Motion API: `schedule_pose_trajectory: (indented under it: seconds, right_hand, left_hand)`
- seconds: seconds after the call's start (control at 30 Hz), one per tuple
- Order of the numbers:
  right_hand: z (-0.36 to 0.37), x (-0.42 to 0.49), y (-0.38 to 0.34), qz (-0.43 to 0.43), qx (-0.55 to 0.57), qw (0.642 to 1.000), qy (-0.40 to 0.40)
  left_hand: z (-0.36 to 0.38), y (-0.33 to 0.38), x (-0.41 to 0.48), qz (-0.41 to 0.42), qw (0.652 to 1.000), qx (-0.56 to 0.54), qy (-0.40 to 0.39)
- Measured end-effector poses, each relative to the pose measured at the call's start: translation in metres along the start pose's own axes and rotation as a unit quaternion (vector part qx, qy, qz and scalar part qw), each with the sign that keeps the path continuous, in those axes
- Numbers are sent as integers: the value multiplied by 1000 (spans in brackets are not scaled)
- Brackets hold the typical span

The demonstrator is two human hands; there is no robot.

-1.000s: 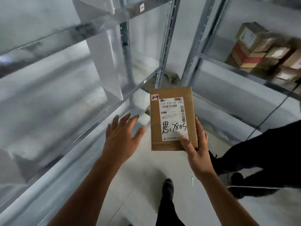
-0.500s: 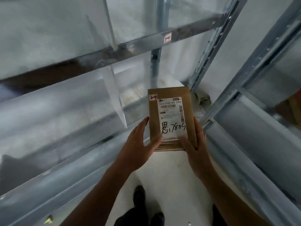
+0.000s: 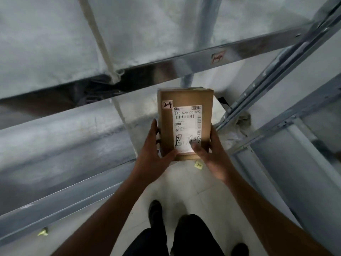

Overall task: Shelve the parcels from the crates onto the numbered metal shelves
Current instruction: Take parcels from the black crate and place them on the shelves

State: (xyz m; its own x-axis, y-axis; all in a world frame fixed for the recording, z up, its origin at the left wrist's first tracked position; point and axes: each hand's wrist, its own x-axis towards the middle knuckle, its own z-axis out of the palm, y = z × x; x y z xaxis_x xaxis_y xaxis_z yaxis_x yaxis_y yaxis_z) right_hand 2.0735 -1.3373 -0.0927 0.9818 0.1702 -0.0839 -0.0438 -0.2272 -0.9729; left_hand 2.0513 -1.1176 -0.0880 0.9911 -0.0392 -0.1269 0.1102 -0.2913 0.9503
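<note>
Dark shoes [image 3: 156,211] stand on the pale floor [image 3: 184,182] of the aisle. Above them the left hand [image 3: 153,161] and right hand [image 3: 215,163] share a flat brown cardboard parcel [image 3: 184,100]. It is held in the air, face up toward the camera, just off the front edge of the lower grey metal shelf [image 3: 55,145] on the left; it rests on no shelf yet.

The left fingers [image 3: 154,127] lie pressed together along the parcel's left side, with the thumb over its lower left corner. The right thumb pinches the face over the white shipping label [image 3: 187,124], and the other right fingers wrap the right side. Held so, the label and the small handwritten sticker "2-4" [image 3: 167,104] are readable, likely for matching to a shelf number.

Beyond, the front rail of the higher shelf [image 3: 129,74] bears a pale tag [image 3: 218,58] that seems to read "1-4", so this bay is probably not the one. No crate is in view, and the shelf bays that show hold no parcels.
</note>
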Motion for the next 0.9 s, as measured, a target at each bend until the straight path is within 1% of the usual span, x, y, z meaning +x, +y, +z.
schedule_pose_trajectory:
  seconds: [0.1,0.23,0.33,0.53,0.67,0.77,0.9]
  right_hand:
    - [-3,24,7,-11,-43,998,-40]
    - [-6,56,15,-29,-82,992,-92]
    - [-4,78,30,-29,-81,988,-127]
    - [11,109,51,-59,-108,981,-148]
    - [19,124,56,-79,-111,980,-142]
    - [23,133,56,-93,-123,977,-148]
    - [27,141,58,-99,-124,975,-156]
  left_hand:
    - [8,-10,8,-6,999,12,44]
    - [17,-23,15,-20,996,22,80]
    - [23,-31,21,-15,990,51,129]
    - [38,-34,36,-59,966,67,244]
    - [41,-40,51,-88,949,72,295]
    - [39,-43,57,-101,940,90,315]
    - [39,-44,60,-123,934,92,322]
